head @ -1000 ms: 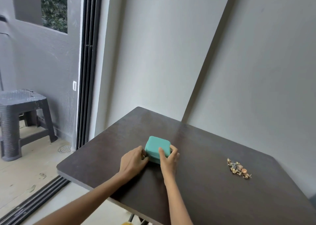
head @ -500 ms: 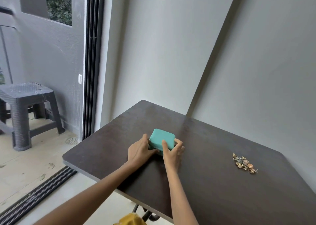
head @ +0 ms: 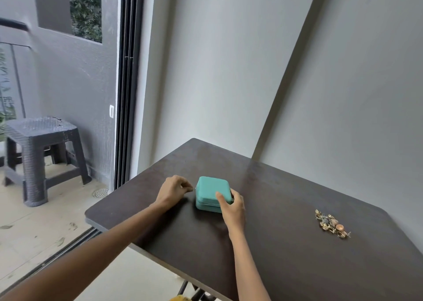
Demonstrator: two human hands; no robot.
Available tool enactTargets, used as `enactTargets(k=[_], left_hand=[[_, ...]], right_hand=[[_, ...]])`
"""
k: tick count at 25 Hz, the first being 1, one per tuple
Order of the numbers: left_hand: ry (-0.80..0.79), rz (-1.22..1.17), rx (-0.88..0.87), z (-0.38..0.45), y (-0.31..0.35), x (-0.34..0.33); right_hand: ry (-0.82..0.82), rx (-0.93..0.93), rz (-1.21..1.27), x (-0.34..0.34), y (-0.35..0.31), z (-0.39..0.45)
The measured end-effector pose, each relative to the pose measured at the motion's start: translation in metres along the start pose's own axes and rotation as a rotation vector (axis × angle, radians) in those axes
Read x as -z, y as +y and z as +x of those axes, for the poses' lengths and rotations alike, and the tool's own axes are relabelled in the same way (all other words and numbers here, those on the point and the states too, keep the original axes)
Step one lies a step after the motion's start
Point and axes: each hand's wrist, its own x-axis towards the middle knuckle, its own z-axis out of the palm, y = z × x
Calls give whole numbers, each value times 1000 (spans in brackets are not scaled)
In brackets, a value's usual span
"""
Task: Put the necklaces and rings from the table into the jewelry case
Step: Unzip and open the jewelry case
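Note:
A small teal jewelry case [head: 211, 192] lies shut on the dark brown table [head: 286, 255], near its left half. My right hand [head: 231, 206] grips the case's near right corner, thumb on the lid. My left hand [head: 175, 192] sits just left of the case with its fingertips pinched at the zipper pull on the case's left corner. A small heap of gold rings and necklaces [head: 330, 224] lies on the table to the right, well apart from both hands.
Grey walls stand right behind the table's far edges. To the left a sliding door track [head: 126, 83] opens onto a balcony with a grey plastic stool [head: 41, 156]. Table legs and something yellow [head: 180, 298] show below the near edge.
My left hand has drawn away from the case's side to its left corner and pinched the zipper pull. My right hand has stayed on the case. The view shifted slightly.

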Motion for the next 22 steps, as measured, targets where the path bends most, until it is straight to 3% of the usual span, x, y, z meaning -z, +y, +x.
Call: enactTargets(k=[4, 11, 13, 15, 18, 22], left_hand=[[-4, -41, 87, 41, 1, -14], [-168, -56, -22, 68, 5, -32], [-207, -177, 2, 65, 5, -33], [-267, -473, 64, 53, 9, -29], [-464, -745, 50, 32, 0, -8], [-736, -528, -51, 23, -17, 23]], right_hand=[[-3, 27, -5, -1, 2, 0], [36, 41, -19, 1, 1, -1], [23, 50, -43, 2, 0, -2], [-27, 37, -18, 6, 2, -4], [-197, 40, 50, 11, 5, -12], [-366, 130, 18, 13, 2, -16]])
